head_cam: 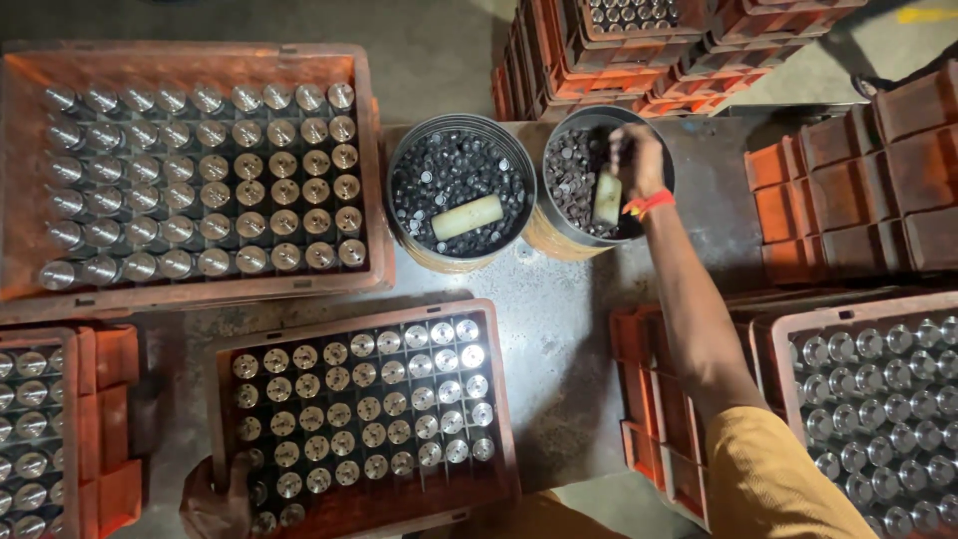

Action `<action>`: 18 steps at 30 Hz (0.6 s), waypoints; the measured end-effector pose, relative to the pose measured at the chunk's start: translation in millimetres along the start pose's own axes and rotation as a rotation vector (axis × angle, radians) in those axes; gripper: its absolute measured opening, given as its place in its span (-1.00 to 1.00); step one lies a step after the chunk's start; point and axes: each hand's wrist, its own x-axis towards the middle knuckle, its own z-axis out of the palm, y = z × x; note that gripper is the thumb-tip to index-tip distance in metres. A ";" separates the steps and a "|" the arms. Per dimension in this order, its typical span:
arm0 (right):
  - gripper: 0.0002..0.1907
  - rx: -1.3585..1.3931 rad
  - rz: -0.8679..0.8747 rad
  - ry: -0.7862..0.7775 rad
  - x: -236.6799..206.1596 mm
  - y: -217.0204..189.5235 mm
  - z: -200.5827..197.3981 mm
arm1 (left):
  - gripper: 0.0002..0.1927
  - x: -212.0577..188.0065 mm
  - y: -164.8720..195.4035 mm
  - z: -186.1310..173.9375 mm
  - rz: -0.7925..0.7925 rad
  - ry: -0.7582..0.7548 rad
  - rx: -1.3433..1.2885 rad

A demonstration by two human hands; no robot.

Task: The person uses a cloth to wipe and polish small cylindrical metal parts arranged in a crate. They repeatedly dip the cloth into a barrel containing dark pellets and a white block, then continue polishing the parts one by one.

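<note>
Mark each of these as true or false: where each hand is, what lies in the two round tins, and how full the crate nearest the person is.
1. The right hand reaches into the right tin. True.
2. The left hand rests on the left tin. False: it holds the lower left corner of the near crate.
3. A pale cylinder lies on the small dark parts in the left tin. True.
4. Every cell of the near crate holds a metal cylinder. False: some cells along its right side are empty.
5. The far left crate is full of small dark parts. False: it holds rows of shiny metal cylinders.
</note>
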 end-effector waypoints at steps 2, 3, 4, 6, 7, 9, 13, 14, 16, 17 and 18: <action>-0.77 -0.587 -0.266 -0.070 -0.8 4.2 5.0 | -0.78 -0.1 -5.1 -4.2 0.202 0.039 0.108; -0.77 -0.946 -0.469 -0.114 -0.6 6.3 6.0 | -0.80 -0.9 -8.4 -6.1 0.413 0.066 0.200; -0.79 -1.260 -0.707 -0.175 -0.4 8.8 6.4 | -0.78 -1.9 -10.8 -7.0 0.623 0.090 0.293; -0.79 -1.401 -0.780 -0.216 1.2 14.1 4.8 | -0.85 -4.7 -12.2 -6.7 0.449 0.030 0.175; -0.71 -1.470 -0.819 -0.237 2.7 16.5 3.4 | -0.88 -6.2 -11.8 -6.1 0.361 0.003 0.116; -0.72 -1.491 -0.788 -0.256 5.8 20.6 0.8 | -0.89 -7.6 -8.9 -3.6 0.253 0.070 0.018; -0.83 -1.309 -0.903 -0.272 10.2 19.3 -0.9 | -0.77 -8.5 -10.1 -7.7 0.653 0.187 0.245; -0.84 -1.088 -0.732 -0.212 10.1 15.8 1.7 | -0.76 -8.3 -10.8 -7.8 0.661 0.198 0.240; -0.84 -0.651 -0.388 -0.105 5.6 3.8 8.6 | -0.76 -8.9 -12.8 -7.4 0.669 0.217 0.227; -0.85 -0.467 -0.238 -0.192 1.9 -2.2 14.7 | -0.80 -9.4 -13.8 -6.5 0.575 0.184 0.190; -0.86 -0.279 -0.092 -0.274 -0.1 -8.8 23.5 | -0.83 -9.4 -14.2 -4.9 0.485 0.157 0.152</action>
